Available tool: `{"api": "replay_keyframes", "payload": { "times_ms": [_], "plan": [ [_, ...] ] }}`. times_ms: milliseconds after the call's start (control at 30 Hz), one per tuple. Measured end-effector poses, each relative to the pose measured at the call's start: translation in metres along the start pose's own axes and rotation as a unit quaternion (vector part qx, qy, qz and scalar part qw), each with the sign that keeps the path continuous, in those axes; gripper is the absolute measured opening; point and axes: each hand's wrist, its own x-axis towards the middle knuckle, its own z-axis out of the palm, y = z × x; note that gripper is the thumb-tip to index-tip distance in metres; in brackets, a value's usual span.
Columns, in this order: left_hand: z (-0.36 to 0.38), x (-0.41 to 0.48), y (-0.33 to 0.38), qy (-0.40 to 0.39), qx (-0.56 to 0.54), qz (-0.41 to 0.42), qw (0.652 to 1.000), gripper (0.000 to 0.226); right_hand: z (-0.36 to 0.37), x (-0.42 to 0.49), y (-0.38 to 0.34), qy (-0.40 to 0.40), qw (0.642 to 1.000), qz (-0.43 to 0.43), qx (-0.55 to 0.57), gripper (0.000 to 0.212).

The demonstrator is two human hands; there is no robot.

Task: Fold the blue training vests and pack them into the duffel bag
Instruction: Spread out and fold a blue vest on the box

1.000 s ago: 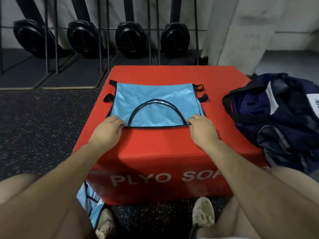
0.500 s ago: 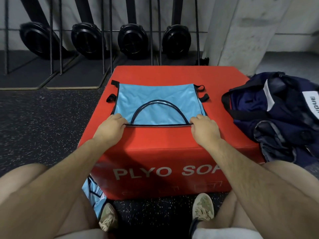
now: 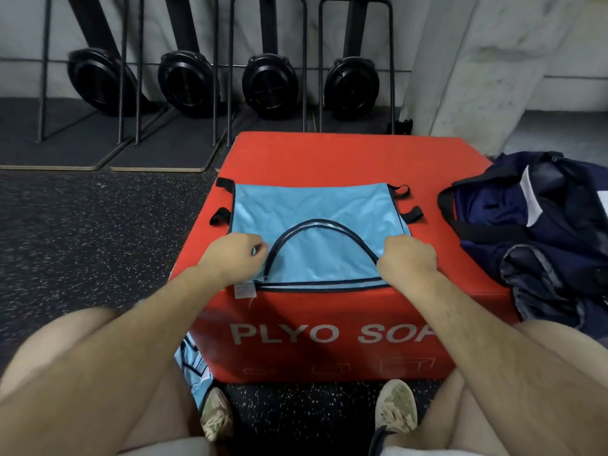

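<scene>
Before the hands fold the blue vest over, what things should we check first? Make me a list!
1. Left hand grips the blue vest: ok.
2. Right hand grips it too: ok.
3. Vest lies flat on the red box: ok.
4. Side straps tucked in: not ok, they stick out.
5. Duffel bag open and ready: cannot tell.

The left hand (image 3: 235,255) and right hand (image 3: 408,258) are bare, as are both forearms (image 3: 460,324). White shorts (image 3: 167,448) show at the bottom edge. The feet wear pale cream lace-up sneakers (image 3: 215,413), with a dark sock (image 3: 378,437) at the right ankle.
</scene>
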Motion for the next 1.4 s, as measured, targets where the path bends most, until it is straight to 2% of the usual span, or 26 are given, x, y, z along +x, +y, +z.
{"api": "replay_keyframes", "payload": {
  "times_ms": [100,233,400,533,600,733,1033,1100,1233,1400],
  "plan": [
    [-0.006,0.018,0.002,0.004,-0.040,-0.003,0.999,0.039,-0.008,0.004,-0.030,0.044,0.998,-0.049,0.008,0.030],
    [-0.015,0.057,-0.009,-0.004,-0.021,0.001,1.000,0.025,-0.023,0.014,-0.096,0.089,0.983,-0.157,0.044,0.029],
    [-0.006,0.121,-0.026,-0.077,0.038,-0.057,0.995,0.018,-0.028,0.039,-0.167,0.038,0.963,-0.258,0.061,0.036],
    [0.019,0.136,-0.042,-0.022,-0.018,-0.042,0.999,0.035,-0.009,0.067,-0.197,-0.030,0.960,-0.263,0.091,0.061],
    [0.033,0.131,-0.048,-0.016,-0.011,-0.046,0.999,0.046,0.005,0.079,-0.205,-0.042,0.960,-0.255,0.108,0.067],
    [0.036,0.138,-0.058,-0.044,0.031,-0.061,0.997,0.055,0.024,0.090,-0.211,-0.091,0.967,-0.220,0.088,0.063],
    [0.039,0.161,-0.059,-0.072,0.063,-0.094,0.991,0.064,0.029,0.095,-0.205,-0.105,0.964,-0.228,0.084,0.064],
    [0.039,0.161,-0.061,-0.074,0.058,-0.085,0.992,0.062,0.029,0.094,-0.204,-0.101,0.965,-0.228,0.086,0.064],
    [0.036,0.157,-0.063,-0.026,0.076,-0.011,0.997,0.059,0.031,0.090,-0.206,-0.088,0.967,-0.222,0.091,0.066],
    [0.041,0.149,-0.068,-0.092,0.025,-0.023,0.995,0.059,0.031,0.090,-0.207,-0.094,0.966,-0.224,0.084,0.066]
  ]
}}
